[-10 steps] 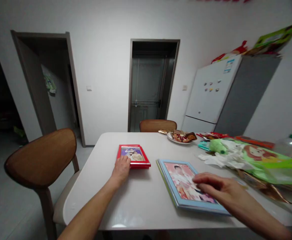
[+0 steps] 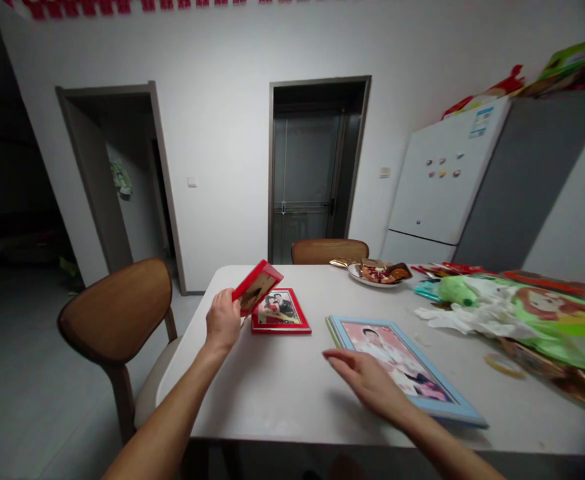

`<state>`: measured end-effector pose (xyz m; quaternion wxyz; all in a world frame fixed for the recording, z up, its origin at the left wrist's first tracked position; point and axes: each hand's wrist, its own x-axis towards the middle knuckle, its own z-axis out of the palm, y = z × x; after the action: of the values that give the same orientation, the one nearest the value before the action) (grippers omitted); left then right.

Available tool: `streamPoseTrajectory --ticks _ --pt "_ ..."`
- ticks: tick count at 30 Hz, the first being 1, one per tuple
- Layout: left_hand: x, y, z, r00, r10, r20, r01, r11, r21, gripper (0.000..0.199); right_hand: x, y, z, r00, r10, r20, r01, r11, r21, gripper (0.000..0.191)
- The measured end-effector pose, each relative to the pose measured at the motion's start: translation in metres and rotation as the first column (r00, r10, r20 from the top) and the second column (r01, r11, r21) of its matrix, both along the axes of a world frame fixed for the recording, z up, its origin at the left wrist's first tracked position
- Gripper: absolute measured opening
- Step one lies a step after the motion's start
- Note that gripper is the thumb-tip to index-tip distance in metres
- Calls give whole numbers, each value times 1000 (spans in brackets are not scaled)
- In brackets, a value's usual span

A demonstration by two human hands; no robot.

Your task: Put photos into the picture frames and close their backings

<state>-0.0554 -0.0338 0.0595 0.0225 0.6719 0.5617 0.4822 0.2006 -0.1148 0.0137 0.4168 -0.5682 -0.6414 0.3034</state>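
My left hand [image 2: 223, 321] grips a small red photo frame [image 2: 256, 288], lifted off the table and tilted, its back facing me. Beneath it a second red photo frame [image 2: 282, 311] lies flat, with a photo of people showing. My right hand [image 2: 367, 383] hovers over the table at the near left side of a larger light blue photo frame [image 2: 455, 380], fingers stretched out to the left and nothing seen in them. Under the blue frame a green edge shows. My right hand and forearm cover part of it.
All this is on a white table [image 2: 267, 393]. A plate of food [image 2: 379, 275] stands at its far side. Green packaging [image 2: 567, 327], white tissue [image 2: 459, 320] and a roll of tape [image 2: 505, 366] lie on the right. Wooden chairs [image 2: 117, 313] stand left and behind.
My left hand has raised and tilted the upper red frame, uncovering the one below. My right hand has moved left off the blue frame's photo. The view has shifted slightly left.
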Motion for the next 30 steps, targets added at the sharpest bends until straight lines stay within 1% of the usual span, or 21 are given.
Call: streamPoseTrajectory --ticks 1,2,3,5,6,7,8,9,10,11,12,14,16,18,19,21,24,25,27,28,30 --pt "-5 -8 1 997 23 74 -23 1000 1 15 -27 1 -1 993 70 -100 -76 996 -50 29" --pt "-8 -17 1 988 38 148 -38 999 0 16 -52 2 -2 971 85 -222 -113 987 -115 35" --pt "-10 -27 -1 976 45 215 -46 999 -3 18 -74 5 -4 934 51 -354 -125 974 -189 40" --pt "-8 -48 -11 942 33 335 -33 999 -6 24 -107 11 -9 812 -60 -581 -145 943 -299 44" --pt "-4 -59 -17 911 3 412 0 1000 -9 27 -118 13 -11 732 -99 -674 -163 935 -314 44" --pt "0 -70 -24 860 -41 509 52 999 -9 29 -126 15 -12 645 -111 -756 -181 939 -292 43" --pt "5 -80 -31 698 -133 703 178 984 10 29 -131 16 -13 558 -101 -823 -191 950 -246 42" --pt "9 -90 -37 537 -197 820 288 957 40 30 -132 16 -13 482 -78 -873 -191 962 -192 40" --pt "11 -99 -42 414 -232 880 366 928 72 34 -131 14 -13 426 -53 -903 -185 972 -144 39" --pt "12 -107 -46 310 -250 918 424 900 102 41 -127 12 -12 399 -42 -916 -174 977 -120 37" --pt "10 -113 -50 264 -243 933 447 889 105 48 -121 9 -11 398 -47 -916 -169 978 -124 35" --pt "1 -121 -57 237 -176 956 456 888 51 61 -104 4 -11 454 -71 -888 -192 966 -175 32" --pt "-10 -126 -68 267 -95 959 482 875 -48 66 -87 1 -15 541 -72 -838 -236 943 -233 29" --pt "-16 -129 -81 360 -76 930 534 834 -139 65 -72 1 -21 646 -55 -761 -260 922 -288 28" --pt "-17 -131 -88 423 -88 902 551 815 -179 62 -66 3 -25 701 -46 -712 -257 915 -312 27" --pt "-15 -136 -99 570 -107 815 542 794 -275 59 -57 8 -33 800 -27 -600 -229 910 -346 27" --pt "-8 -142 -103 793 -134 595 447 791 -418 63 -45 21 -47 922 -7 -387 -139 926 -350 28" --pt "-6 -143 -102 849 -150 506 407 795 -449 66 -42 25 -52 954 -13 -301 -94 937 -337 29" --pt "-2 -143 -99 927 -172 334 326 811 -486 70 -36 31 -59 993 -32 -114 -2 957 -291 30" --pt "-1 -142 -99 949 -181 258 291 816 -499 71 -33 33 -61 999 -39 -23 31 964 -263 30" --pt "0 -140 -99 970 -199 137 241 819 -521 70 -28 35 -62 990 -27 136 55 977 -207 29"
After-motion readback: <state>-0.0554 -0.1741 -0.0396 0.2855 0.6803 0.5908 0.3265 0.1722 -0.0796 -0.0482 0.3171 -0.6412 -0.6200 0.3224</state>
